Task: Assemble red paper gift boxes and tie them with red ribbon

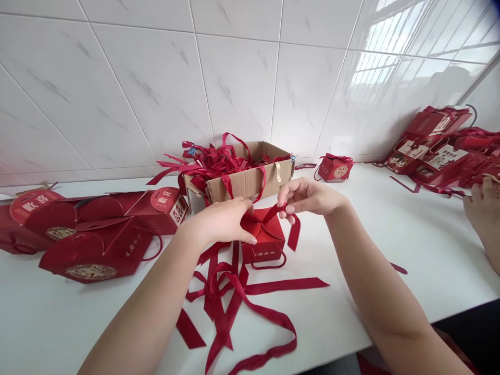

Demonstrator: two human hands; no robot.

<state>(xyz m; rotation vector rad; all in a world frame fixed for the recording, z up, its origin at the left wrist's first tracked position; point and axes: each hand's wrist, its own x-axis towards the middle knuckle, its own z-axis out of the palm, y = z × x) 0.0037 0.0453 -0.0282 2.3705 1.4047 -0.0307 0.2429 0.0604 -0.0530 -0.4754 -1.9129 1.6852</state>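
Note:
A small red gift box (269, 237) with gold lettering and a cord handle stands on the white table in front of me. A red ribbon (294, 233) is drawn together over the middle of its lid. My left hand (230, 221) is closed at the box's left top edge, thumb on the lid; its other fingers are partly hidden. Above the lid's right side, my right hand (307, 199) pinches the ribbon, whose end hangs down beside the box. Loose red ribbons (222, 291) lie tangled on the table close to me.
Behind the gift box stands a cardboard box (242, 185) heaped with red ribbons. Several red boxes (97, 250) sit at the left, one small tied box (335, 167) near the wall, and a pile (437, 151) at the right. Another person's hand (482, 208) rests by that pile.

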